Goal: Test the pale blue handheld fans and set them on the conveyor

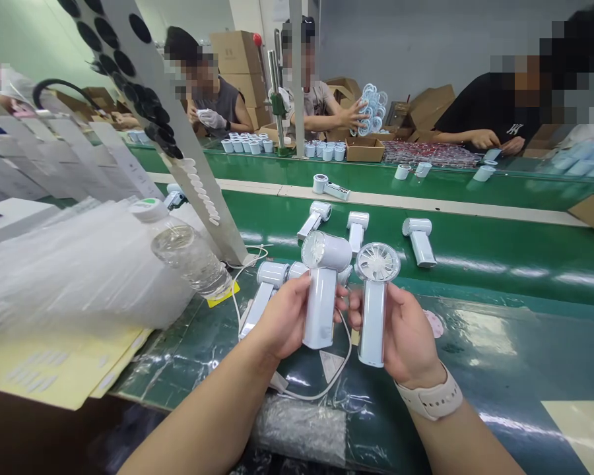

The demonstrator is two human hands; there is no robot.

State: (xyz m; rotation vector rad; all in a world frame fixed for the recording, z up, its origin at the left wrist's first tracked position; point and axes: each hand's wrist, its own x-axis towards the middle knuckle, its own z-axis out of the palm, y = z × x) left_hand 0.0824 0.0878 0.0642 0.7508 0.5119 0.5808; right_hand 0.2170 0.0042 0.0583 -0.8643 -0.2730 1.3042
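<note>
My left hand (290,316) is wrapped round the handle of a pale blue handheld fan (321,307), whose round head is turned to the left. In my right hand (413,333) is a second handheld fan (373,323), its grille and blades facing me. Both are held upright side by side above the bench, a small gap between them. Behind my left hand more handheld fans (271,274) lie on the bench, partly hidden. A white cable (321,396) loops below the two fans.
Several fans (419,241) lie on the green conveyor (499,251) ahead. At left stand a slanted metal post (173,132), a water bottle (188,254) and a heap of plastic bags (79,270). Across the line, co-workers handle parts near white cups (247,143) and a cardboard box (365,150).
</note>
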